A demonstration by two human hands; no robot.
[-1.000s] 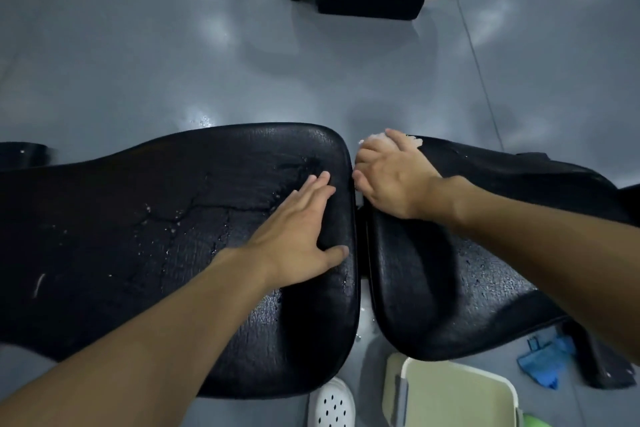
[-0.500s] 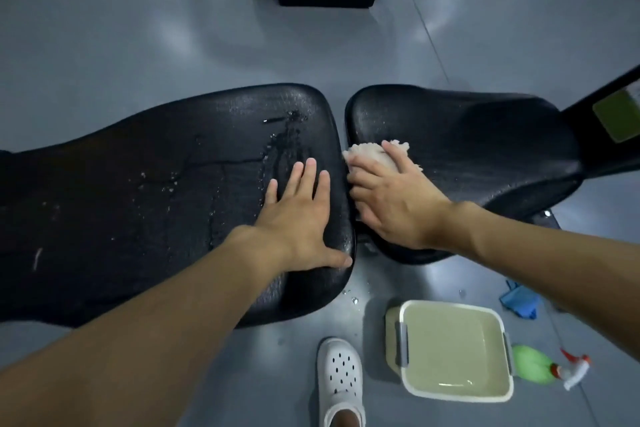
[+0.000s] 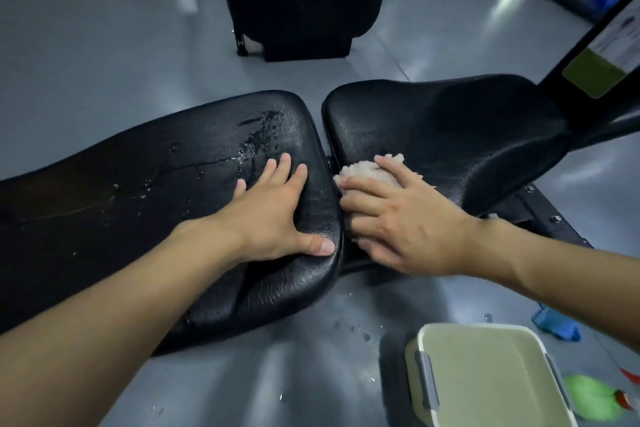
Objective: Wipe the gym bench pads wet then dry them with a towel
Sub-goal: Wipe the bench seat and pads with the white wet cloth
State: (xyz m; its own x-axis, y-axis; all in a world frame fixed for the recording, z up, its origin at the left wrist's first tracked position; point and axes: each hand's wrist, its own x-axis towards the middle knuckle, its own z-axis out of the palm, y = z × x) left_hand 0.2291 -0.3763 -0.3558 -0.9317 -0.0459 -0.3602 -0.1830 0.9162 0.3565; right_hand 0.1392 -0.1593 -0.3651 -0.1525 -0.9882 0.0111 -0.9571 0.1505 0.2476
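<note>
Just at facing pad edges (image 3: 320, 191): left hand (image 3: 273, 215) flat, right hand (image 3: 408, 229) on cloth (image 3: 360, 173).

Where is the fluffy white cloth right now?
In the head view, the cloth is just right of centre, under the right hand on the seat pad, beside the gap to the long pad.

floor (image 3: 104, 45): grey, glossy, water drops by the bench
long pad (image 3: 138, 191): black, cracked, wet streaks; left hand (image 3: 273, 215) flat on its end
seat pad (image 3: 450, 128): black, just beside long pad; pale cloth (image 3: 360, 173) on it, held by right hand (image 3: 405, 225)
on floor: green basin (image 3: 485, 374), blue rag (image 3: 557, 322), spray bottle (image 3: 595, 402)
</note>
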